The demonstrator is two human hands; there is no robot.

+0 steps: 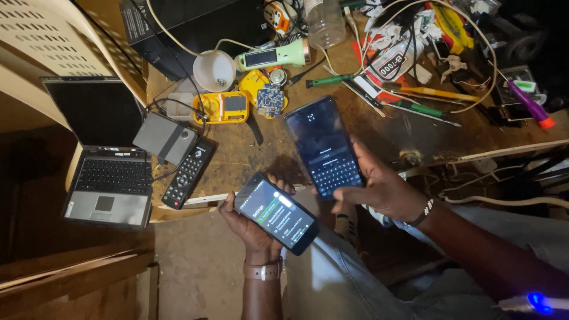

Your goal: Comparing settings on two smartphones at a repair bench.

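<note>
Nearest the camera, the left hand (252,228) cups a small dark phone (277,213) from below, fingers curled up around its edges; the lit screen shows a list with a green band. It is held in the air just off the bench's near edge, above the person's pale trousers (332,278). The right hand (382,189) grips a larger phone (323,146) at its lower right side, fingers closed behind it and thumb bent over the on-screen keyboard. This phone's upper part reaches over the bench's near edge; whether it touches the wood cannot be told.

On the bench (249,157), at the near left edge, a black remote control (188,173) lies beside a grey box (165,137) with a cable. Left of the bench, an open laptop (106,160) rests on a cream plastic chair (53,41).

Farther in, a yellow open-cased device (221,108) lies flat, with a small blue circuit board (269,99) just to its right. Behind them stands a white plastic cup (214,70); a few small dark bits sit in its bottom, too small to identify. Beside it lies a pale green torch (274,56).

Near the far edge, a clear plastic bottle (325,22) stands; its contents cannot be made out. To the right, screwdrivers (415,101) with green and yellow handles lie among tangled cream cables (474,53), and a purple tool with an orange tip (530,108) sits at the far right corner.
</note>
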